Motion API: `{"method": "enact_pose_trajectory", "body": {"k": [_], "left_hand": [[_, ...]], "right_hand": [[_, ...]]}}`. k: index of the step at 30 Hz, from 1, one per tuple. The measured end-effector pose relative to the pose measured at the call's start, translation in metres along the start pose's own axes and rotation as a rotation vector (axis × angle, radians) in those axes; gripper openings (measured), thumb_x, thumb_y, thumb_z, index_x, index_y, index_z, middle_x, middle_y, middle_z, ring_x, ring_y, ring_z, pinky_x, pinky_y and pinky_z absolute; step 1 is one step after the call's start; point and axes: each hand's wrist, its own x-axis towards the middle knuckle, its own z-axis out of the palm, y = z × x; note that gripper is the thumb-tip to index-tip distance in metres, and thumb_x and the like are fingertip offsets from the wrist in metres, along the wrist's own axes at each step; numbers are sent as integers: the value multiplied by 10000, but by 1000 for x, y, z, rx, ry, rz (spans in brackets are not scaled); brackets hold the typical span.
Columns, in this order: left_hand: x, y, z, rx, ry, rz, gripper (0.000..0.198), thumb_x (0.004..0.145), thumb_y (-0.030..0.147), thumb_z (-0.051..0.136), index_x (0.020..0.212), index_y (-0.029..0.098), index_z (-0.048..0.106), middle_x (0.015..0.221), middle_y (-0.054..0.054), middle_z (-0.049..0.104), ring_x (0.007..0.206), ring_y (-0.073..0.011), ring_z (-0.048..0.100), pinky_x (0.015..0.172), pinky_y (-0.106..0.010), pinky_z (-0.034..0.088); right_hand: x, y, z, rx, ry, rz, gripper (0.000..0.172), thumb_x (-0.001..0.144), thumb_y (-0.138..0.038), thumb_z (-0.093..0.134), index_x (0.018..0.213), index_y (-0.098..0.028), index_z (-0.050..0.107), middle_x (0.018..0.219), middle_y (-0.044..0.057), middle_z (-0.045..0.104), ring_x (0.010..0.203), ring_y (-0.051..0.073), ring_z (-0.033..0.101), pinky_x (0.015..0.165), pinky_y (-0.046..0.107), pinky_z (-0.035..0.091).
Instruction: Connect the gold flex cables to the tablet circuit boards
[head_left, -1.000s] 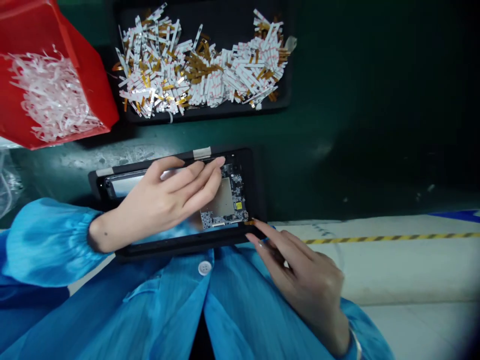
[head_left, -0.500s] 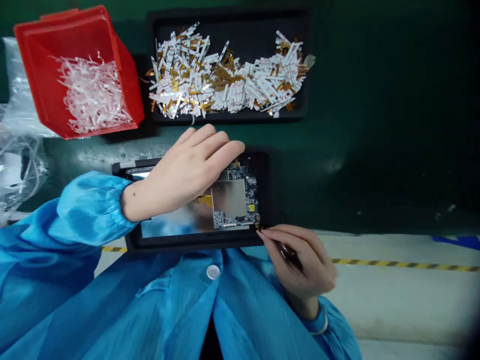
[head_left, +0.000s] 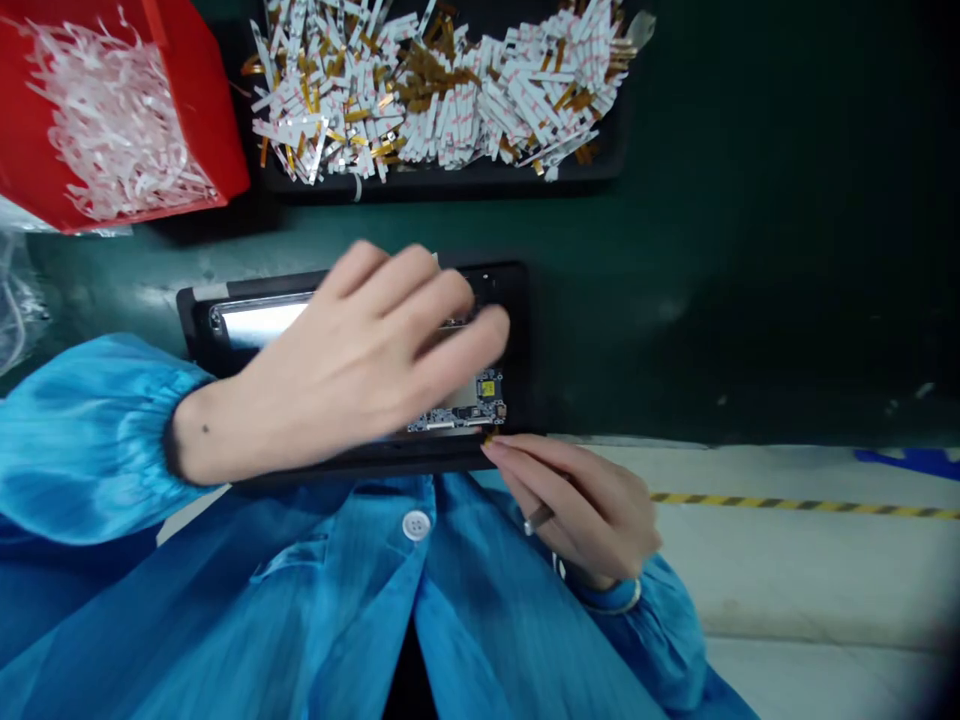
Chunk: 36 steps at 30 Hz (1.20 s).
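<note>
- Two bare hands work at a populated circuit board (head_left: 457, 415), which lies exposed in the open back of a tablet (head_left: 262, 322) seated in a black holder (head_left: 360, 280); the hands' blur hides much of the board.
- The board sits toward the end of the holder nearest the right hand, with a small yellow chip (head_left: 488, 387) showing near its edge.
- The left hand (head_left: 367, 340) is open, its fingers spread and blurred above the board and holding nothing I can see; whether it touches the board, I cannot tell.
- The right hand (head_left: 585, 500) is curled closed around a slim metal tool (head_left: 537, 520), and its fingertips (head_left: 499, 450) sit at the holder's near corner, beside a tiny amber scrap (head_left: 487, 438).
- Blue gown sleeves (head_left: 90, 440) lead to both hands, and the gown's white button (head_left: 416, 525) sits just below the holder.
- Beyond the holder, a black tray (head_left: 450, 180) carries a heap of white-and-amber flexible strips (head_left: 435, 100).
- Beyond and left of the holder, a tilted red bin (head_left: 210, 150) holds white shreds (head_left: 112, 120), with clear plastic (head_left: 15, 310) further left.
- The holder rests on a dark green bench mat (head_left: 712, 300); right of it, yellow-and-black tape (head_left: 795, 505) runs across a pale surface (head_left: 787, 570).
</note>
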Motion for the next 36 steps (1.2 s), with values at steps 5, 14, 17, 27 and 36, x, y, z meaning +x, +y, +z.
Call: {"method": "enact_pose_trajectory", "body": {"k": [5,14,17,27,36], "left_hand": [[2,16,13,-202,-61,102,107,987,227,450,989,155,530,949,-92,619,841,-228,564,665,-345,379],[7,10,18,-570,-103,-33,123,955,141,471,841,178,500,857,-40,522,785,-175,492,684,-315,389],[2,6,12,-645,-75,-77,138,940,118,491,814,173,494,858,-36,514,773,-154,487,673,-299,401],[-12,1,10,-600,-65,-80,117,970,172,490,854,174,500,897,-49,535,819,-160,507,710,-317,423],[-14,0,14,-571,-77,-49,111,984,210,451,894,185,512,927,-73,573,866,-204,567,714,-359,446]], "right_hand": [[-2,4,-5,-36,-71,-65,260,848,-57,700,1096,-134,718,970,48,731,758,117,663,684,250,533],[7,8,0,-78,5,-171,212,835,-73,718,1046,-95,709,866,44,710,650,109,616,603,266,530],[9,7,0,-91,20,-161,204,824,-76,731,1026,-98,713,838,40,710,629,108,612,592,267,526],[16,0,0,-146,-15,-111,157,823,-99,744,976,-133,730,808,14,721,616,86,626,590,230,510],[17,-3,2,-176,-19,-62,152,822,-125,753,968,-162,730,819,3,739,638,99,670,585,228,532]]}}
